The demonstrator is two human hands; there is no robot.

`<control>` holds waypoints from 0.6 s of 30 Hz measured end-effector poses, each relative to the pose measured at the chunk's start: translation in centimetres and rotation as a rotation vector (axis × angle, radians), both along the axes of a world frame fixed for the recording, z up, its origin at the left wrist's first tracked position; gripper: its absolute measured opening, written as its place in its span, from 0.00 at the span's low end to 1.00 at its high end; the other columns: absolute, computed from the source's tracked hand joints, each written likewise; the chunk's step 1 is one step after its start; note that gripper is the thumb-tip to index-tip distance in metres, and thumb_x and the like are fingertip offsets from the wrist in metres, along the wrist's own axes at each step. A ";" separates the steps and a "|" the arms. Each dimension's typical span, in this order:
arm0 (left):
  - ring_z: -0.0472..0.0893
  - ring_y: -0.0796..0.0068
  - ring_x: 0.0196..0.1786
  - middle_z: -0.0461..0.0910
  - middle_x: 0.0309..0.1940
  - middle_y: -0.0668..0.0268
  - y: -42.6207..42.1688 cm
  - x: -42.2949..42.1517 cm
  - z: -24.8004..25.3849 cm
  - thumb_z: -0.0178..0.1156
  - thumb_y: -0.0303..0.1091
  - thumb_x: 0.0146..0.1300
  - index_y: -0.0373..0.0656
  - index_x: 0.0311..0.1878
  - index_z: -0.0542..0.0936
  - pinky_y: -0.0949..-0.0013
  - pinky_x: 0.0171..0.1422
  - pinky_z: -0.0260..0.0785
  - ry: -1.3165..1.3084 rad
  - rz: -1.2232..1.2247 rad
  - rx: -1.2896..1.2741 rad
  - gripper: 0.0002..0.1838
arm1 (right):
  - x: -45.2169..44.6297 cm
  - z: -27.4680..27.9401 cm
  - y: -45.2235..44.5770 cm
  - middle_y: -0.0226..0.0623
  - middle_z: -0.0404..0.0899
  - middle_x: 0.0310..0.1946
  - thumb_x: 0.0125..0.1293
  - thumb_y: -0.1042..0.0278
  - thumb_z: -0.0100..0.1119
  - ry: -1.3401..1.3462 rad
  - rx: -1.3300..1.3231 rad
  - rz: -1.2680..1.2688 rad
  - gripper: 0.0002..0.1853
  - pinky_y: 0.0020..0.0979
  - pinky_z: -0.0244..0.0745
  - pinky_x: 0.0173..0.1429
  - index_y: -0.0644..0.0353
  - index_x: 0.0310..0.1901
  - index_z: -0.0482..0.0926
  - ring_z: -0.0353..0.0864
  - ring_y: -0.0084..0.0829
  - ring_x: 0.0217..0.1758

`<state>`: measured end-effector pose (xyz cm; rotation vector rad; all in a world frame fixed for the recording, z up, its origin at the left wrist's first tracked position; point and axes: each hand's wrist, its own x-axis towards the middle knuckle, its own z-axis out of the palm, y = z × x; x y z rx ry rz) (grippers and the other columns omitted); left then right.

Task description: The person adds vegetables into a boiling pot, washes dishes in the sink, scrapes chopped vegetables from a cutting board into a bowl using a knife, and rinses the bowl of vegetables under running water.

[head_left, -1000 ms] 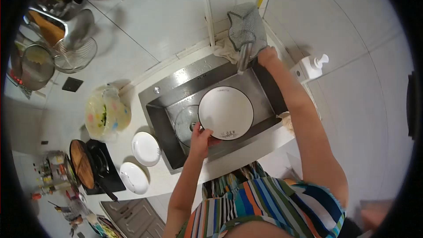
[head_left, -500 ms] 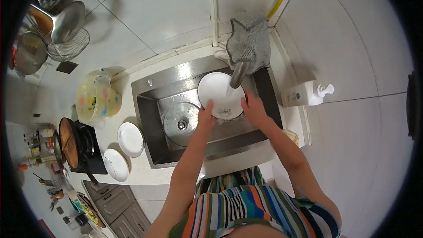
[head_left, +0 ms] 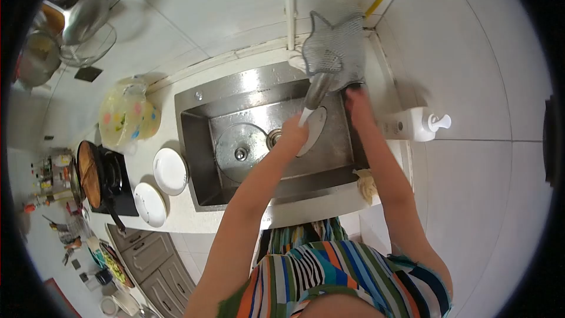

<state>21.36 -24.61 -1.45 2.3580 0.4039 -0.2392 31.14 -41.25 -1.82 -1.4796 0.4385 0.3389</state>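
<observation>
My left hand (head_left: 296, 132) grips a white plate (head_left: 316, 131), which is tilted inside the steel sink (head_left: 203, 191). Water runs from the faucet (head_left: 318, 89) onto this hand and the plate. My right hand (head_left: 359, 108) is off the plate, at the sink's right end beside the faucet. It is blurred, and whether it touches anything there cannot be made out. A round glass lid (head_left: 231, 164) with a knob lies on the sink floor, left of the drain (head_left: 274, 139).
A grey mesh cloth (head_left: 332, 47) hangs over the faucet. A white pump bottle (head_left: 415, 124) stands right of the sink, with a crumpled cloth (head_left: 367, 186) on the front edge. Two white plates (head_left: 170, 171), a plastic bag (head_left: 126, 118) and a pan (head_left: 90, 171) are on the left.
My right hand has let go of the plate and moved up and right toward the faucet's side. My left hand has tilted the plate from facing up to nearly edge-on.
</observation>
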 end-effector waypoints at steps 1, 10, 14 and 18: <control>0.75 0.58 0.35 0.75 0.30 0.52 0.1 0.2 0.4 0.48 0.35 0.52 0.37 0.41 0.72 0.59 0.39 0.67 0.001 0.022 0.010 0.15 | 2.3 -1.1 -0.4 0.44 0.72 0.37 0.52 0.67 0.52 -0.351 -0.641 0.298 0.19 0.41 0.64 0.45 0.69 0.45 0.66 0.70 0.43 0.41; 0.72 0.54 0.46 0.72 0.42 0.51 1.3 -2.0 6.3 0.49 0.37 0.52 0.38 0.45 0.71 0.41 0.41 0.64 0.222 -0.677 0.443 0.18 | -9.3 7.8 4.1 0.50 0.67 0.48 0.41 0.68 0.62 -0.436 -0.773 1.225 0.44 0.39 0.64 0.49 0.50 0.61 0.48 0.67 0.49 0.49; 0.67 0.50 0.52 0.67 0.51 0.55 0.6 -2.1 -0.1 0.55 0.42 0.45 0.51 0.48 0.71 0.37 0.47 0.58 -0.143 -0.727 0.215 0.22 | -11.7 6.9 4.7 0.53 0.73 0.31 0.52 0.73 0.47 -0.683 -0.935 1.081 0.18 0.45 0.65 0.37 0.61 0.47 0.62 0.71 0.53 0.37; 0.42 0.44 0.63 0.41 0.63 0.57 7.4 -13.7 16.2 0.58 0.47 0.44 0.57 0.56 0.64 0.37 0.56 0.46 -0.456 -0.330 0.470 0.32 | -13.9 9.6 4.4 0.55 0.73 0.27 0.53 0.71 0.45 -0.663 -1.321 0.966 0.14 0.46 0.66 0.34 0.67 0.42 0.63 0.73 0.53 0.32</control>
